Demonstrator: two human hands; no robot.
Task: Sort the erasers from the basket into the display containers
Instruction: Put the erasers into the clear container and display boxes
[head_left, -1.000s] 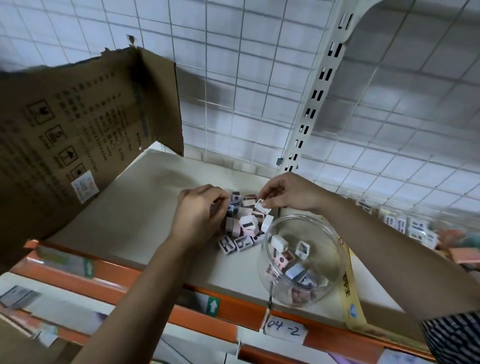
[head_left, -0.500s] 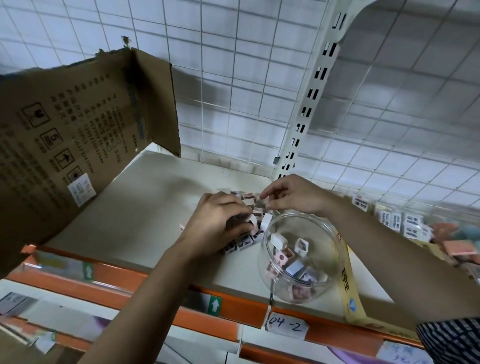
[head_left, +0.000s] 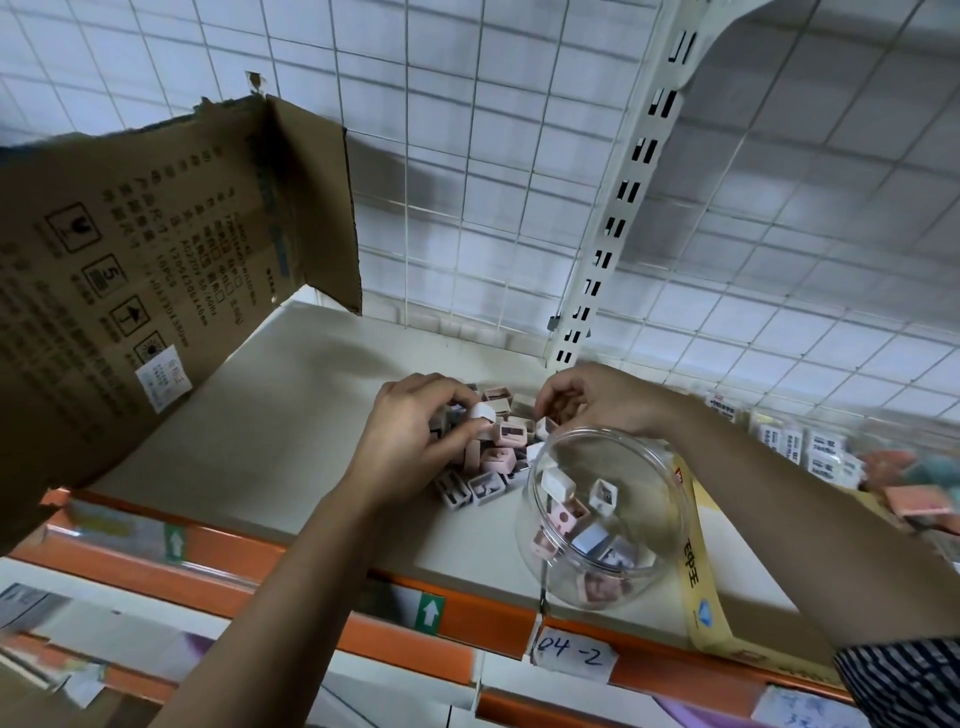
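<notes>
Dim, cool light from above lays soft shadows of the cardboard box (head_left: 156, 234) over the shelf (head_left: 291, 426) and wire grid (head_left: 467, 182), faint glints edge the clear jar (head_left: 649, 467), and wide-angle bending and blur smear the lower and right margins.

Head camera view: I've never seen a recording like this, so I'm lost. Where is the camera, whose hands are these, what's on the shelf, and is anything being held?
There is no machine here. A person wears a wide-angle camera on the head, so you look forward and down at their own two bare hands. On the pale shelf lies a pile of small erasers, pink and white. Beside it, to the right, sits a clear round container with a few erasers already inside. The left hand pinches a white eraser at the pile. The right hand curls its fingers over the pile's far side; whether it holds one is hidden. A cardboard box is at the left.
</notes>
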